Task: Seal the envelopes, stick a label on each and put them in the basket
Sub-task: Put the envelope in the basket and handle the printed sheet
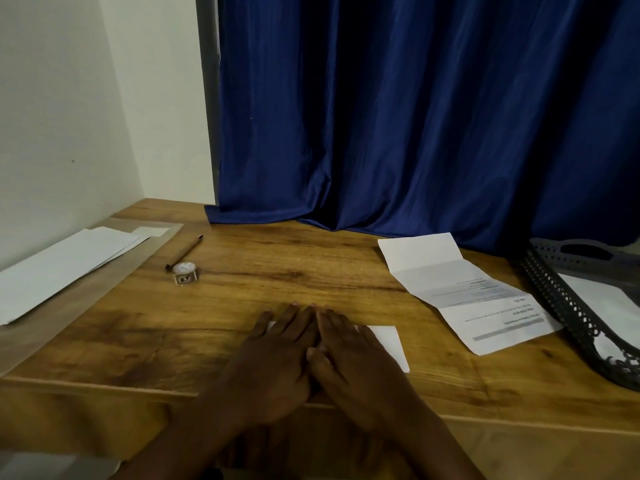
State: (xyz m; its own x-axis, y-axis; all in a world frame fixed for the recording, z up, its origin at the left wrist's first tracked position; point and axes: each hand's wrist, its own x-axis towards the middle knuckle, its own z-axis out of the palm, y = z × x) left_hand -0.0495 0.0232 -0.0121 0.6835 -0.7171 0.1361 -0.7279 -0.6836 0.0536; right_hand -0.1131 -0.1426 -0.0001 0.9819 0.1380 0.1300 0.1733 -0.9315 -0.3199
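Envelope (388, 344) lies flat near the tabletop (277, 265) front edge, mostly covered. Left hand (277, 355) and right hand (349, 358) lie side by side on it, fingers (294, 320) straight and pressed flat, gripping nothing. Bare wood left of the hands; unfolded letter (464, 292) and basket (568, 306) to the right.
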